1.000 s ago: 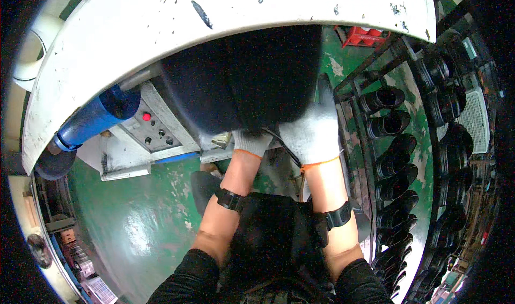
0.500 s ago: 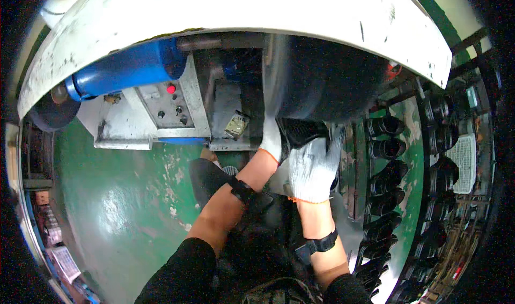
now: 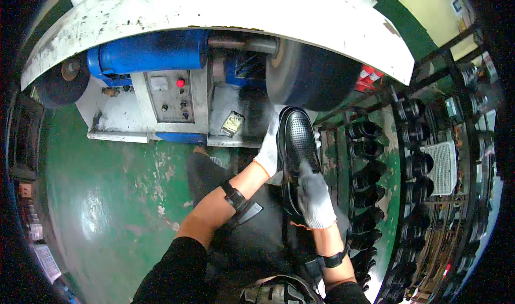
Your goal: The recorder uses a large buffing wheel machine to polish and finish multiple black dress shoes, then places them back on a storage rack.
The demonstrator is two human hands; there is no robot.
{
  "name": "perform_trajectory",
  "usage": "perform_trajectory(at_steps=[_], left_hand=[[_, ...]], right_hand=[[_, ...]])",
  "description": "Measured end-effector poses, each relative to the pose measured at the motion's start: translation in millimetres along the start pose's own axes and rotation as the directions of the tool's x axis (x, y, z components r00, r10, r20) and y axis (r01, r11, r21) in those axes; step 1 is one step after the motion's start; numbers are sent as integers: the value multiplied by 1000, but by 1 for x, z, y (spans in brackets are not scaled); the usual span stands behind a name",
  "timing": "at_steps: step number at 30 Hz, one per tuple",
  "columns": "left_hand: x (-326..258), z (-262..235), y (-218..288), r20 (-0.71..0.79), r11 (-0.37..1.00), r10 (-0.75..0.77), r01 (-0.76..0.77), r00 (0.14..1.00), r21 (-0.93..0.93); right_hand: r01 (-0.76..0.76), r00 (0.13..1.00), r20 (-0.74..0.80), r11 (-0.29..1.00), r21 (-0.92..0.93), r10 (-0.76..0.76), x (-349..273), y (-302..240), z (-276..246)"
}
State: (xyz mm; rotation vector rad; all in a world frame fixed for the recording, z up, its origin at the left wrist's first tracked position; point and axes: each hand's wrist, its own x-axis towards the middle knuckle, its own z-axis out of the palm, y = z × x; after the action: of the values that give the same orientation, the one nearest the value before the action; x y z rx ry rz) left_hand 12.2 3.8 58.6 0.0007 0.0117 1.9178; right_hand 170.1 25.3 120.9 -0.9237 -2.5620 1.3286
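A black perforated shoe (image 3: 296, 143) is held toe-up against the lower edge of a large dark buffing wheel (image 3: 306, 76). My left hand (image 3: 270, 148), in a white glove, grips the shoe's left side near the toe. At the heel end, my right hand (image 3: 315, 196), also gloved in white, is closed over the shoe. Both wrists carry black bands. A dark apron covers my lap below the shoe.
The wheel belongs to a polishing machine with a blue motor (image 3: 147, 52), a grey control panel with a red button (image 3: 174, 94) and a white hood (image 3: 225, 9). A rack of black shoes (image 3: 370, 159) stands at the right. The floor (image 3: 102, 196) is worn green.
The view has swung left and down. The shoe, earlier hidden behind my gloves at the wheel, now shows with its perforated upper facing me; my right hand has shifted down to the heel.
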Motion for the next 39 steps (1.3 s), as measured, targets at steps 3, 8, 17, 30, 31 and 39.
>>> perform_trajectory(at_steps=[3, 8, 17, 30, 31, 39], left_hand=[[-20, 3, -4, 114, 986, -70, 86, 991, -143], [-40, 76, -44, 26, 970, -235, 233, 972, 71], [-43, 136, -120, 533, 888, -395, 460, 748, 13], [-86, 75, -135, 26, 859, -432, 403, 901, 316], [-87, 74, -135, -36, 852, -412, 399, 910, 339], [-103, 50, -112, -146, 872, -348, 376, 926, 313]], right_hand=[[292, 952, 150, 935, -202, -265, -52, -50, -30], [594, 788, 327, 504, -628, -521, -124, -39, -87], [197, 880, -58, 474, -858, -471, -200, -64, -197], [-428, 546, -670, 520, -739, -503, -160, -51, -464], [-396, 494, -699, 582, -710, -516, -153, -44, -484], [-448, 481, -657, 482, -753, -580, -78, -112, -463]])
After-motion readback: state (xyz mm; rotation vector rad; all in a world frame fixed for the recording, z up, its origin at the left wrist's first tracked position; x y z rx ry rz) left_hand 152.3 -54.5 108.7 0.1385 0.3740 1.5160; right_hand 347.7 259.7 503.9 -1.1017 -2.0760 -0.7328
